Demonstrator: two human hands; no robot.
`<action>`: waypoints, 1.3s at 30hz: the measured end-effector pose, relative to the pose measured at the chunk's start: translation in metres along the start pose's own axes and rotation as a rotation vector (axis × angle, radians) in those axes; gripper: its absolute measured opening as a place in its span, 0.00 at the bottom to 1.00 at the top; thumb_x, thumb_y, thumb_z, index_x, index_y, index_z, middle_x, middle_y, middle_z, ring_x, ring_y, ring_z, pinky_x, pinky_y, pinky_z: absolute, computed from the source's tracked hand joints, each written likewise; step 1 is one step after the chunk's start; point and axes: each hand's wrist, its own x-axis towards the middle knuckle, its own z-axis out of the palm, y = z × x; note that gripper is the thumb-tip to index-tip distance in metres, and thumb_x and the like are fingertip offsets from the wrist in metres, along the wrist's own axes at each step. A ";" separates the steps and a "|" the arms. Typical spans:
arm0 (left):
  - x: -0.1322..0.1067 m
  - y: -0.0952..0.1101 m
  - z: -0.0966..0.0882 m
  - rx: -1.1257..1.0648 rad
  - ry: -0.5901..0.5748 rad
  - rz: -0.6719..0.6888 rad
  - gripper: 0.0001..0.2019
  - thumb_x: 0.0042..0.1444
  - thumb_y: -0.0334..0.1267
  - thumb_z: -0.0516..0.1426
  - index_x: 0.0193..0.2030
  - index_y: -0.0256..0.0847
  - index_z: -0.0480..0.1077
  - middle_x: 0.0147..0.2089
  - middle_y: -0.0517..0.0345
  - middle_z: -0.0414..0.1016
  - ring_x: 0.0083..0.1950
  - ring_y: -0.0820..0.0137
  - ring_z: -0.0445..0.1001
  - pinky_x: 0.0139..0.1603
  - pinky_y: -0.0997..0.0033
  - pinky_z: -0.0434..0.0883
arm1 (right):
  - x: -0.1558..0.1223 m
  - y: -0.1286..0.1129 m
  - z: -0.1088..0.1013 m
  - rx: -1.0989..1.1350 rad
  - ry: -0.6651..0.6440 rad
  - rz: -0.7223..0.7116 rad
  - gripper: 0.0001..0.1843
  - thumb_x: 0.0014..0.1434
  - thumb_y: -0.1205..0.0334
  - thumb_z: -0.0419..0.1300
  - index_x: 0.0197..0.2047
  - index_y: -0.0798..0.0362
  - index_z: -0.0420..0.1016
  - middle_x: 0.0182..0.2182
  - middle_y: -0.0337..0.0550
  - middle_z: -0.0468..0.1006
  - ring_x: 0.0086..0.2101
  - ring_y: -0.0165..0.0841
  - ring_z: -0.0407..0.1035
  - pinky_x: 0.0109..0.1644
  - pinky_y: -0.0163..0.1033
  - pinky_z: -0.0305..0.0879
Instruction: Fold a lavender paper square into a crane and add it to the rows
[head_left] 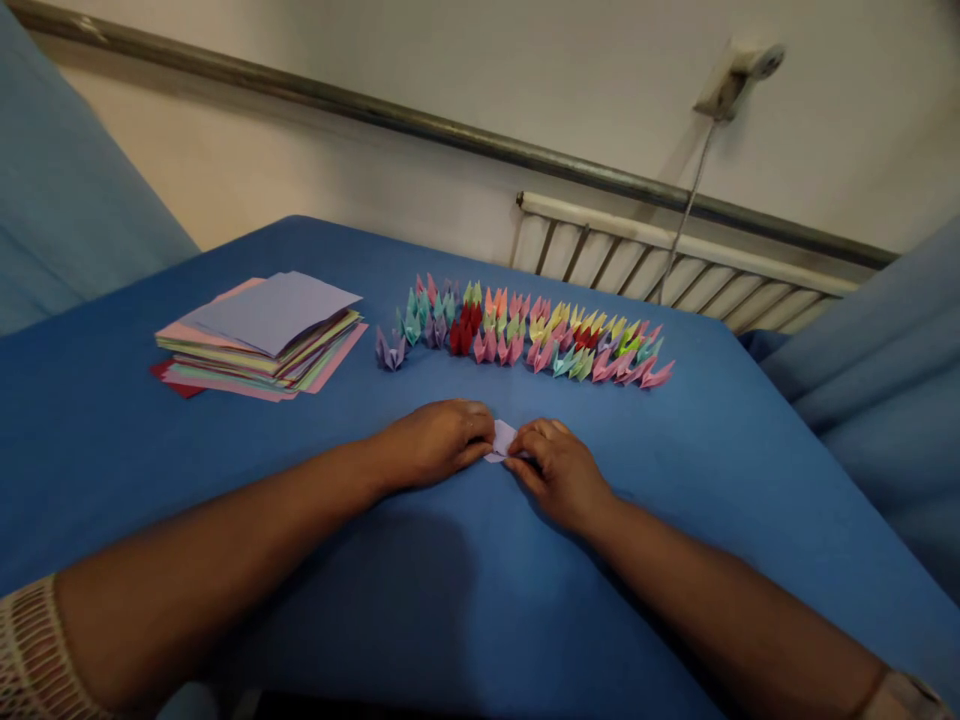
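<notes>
A small piece of folded lilac paper [502, 437] lies low over the blue tabletop, pinched from both sides. My left hand [448, 440] is closed on its left edge, fingers curled and pressed together. On the right edge, my right hand [561, 470] grips the same paper between thumb and fingers. The fingers hide both ends of the paper, so its full shape cannot be made out. Just beyond my hands stand rows of small folded paper cranes [510, 348] in pink, red, yellow, green, teal and lilac.
At the left sits a stack of coloured paper sheets [277, 315], lilac on top, edges uneven. The blue cloth [360, 620] covers the table. Behind are a wall rail [420, 125] and a radiator [675, 250]. Blue curtains [885, 370] hang at both sides.
</notes>
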 end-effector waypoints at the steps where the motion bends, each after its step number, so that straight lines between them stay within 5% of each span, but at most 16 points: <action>1: 0.000 0.001 0.001 0.005 0.007 -0.025 0.07 0.62 0.36 0.53 0.40 0.40 0.73 0.39 0.55 0.73 0.39 0.68 0.72 0.42 0.71 0.66 | 0.002 0.000 0.001 0.000 0.006 0.018 0.05 0.64 0.61 0.57 0.38 0.52 0.72 0.35 0.44 0.74 0.39 0.36 0.66 0.45 0.42 0.64; 12: 0.003 0.003 0.010 -0.035 0.093 -0.167 0.05 0.57 0.35 0.54 0.36 0.39 0.70 0.35 0.57 0.71 0.35 0.69 0.69 0.36 0.70 0.65 | 0.008 -0.012 0.002 -0.210 0.020 0.101 0.08 0.64 0.62 0.53 0.35 0.53 0.71 0.33 0.45 0.74 0.37 0.37 0.66 0.43 0.42 0.61; 20: 0.004 0.003 0.009 -0.073 0.091 -0.182 0.04 0.56 0.35 0.55 0.35 0.39 0.71 0.35 0.58 0.71 0.34 0.70 0.69 0.35 0.71 0.65 | -0.012 -0.011 -0.009 -0.298 -0.121 -0.146 0.19 0.67 0.65 0.50 0.59 0.50 0.68 0.49 0.49 0.75 0.46 0.41 0.68 0.48 0.46 0.61; 24: 0.004 0.001 0.007 -0.111 0.063 -0.201 0.04 0.55 0.34 0.56 0.36 0.39 0.71 0.35 0.58 0.71 0.34 0.70 0.69 0.35 0.71 0.65 | -0.016 -0.015 -0.010 -0.361 -0.152 -0.131 0.20 0.67 0.65 0.49 0.60 0.48 0.68 0.53 0.50 0.73 0.48 0.44 0.66 0.48 0.49 0.62; 31: 0.005 -0.011 0.004 -0.092 0.202 -0.199 0.09 0.60 0.37 0.54 0.45 0.40 0.72 0.46 0.54 0.74 0.49 0.65 0.71 0.52 0.64 0.67 | -0.013 -0.021 -0.013 -0.348 -0.150 -0.105 0.19 0.68 0.64 0.48 0.59 0.51 0.70 0.52 0.50 0.73 0.47 0.43 0.66 0.49 0.49 0.63; 39: 0.009 -0.013 0.013 -0.064 0.146 -0.164 0.10 0.57 0.38 0.59 0.46 0.42 0.74 0.56 0.52 0.72 0.58 0.61 0.66 0.60 0.55 0.61 | -0.010 -0.022 -0.012 -0.297 -0.135 -0.097 0.19 0.68 0.64 0.47 0.59 0.50 0.70 0.56 0.48 0.71 0.51 0.43 0.64 0.52 0.49 0.63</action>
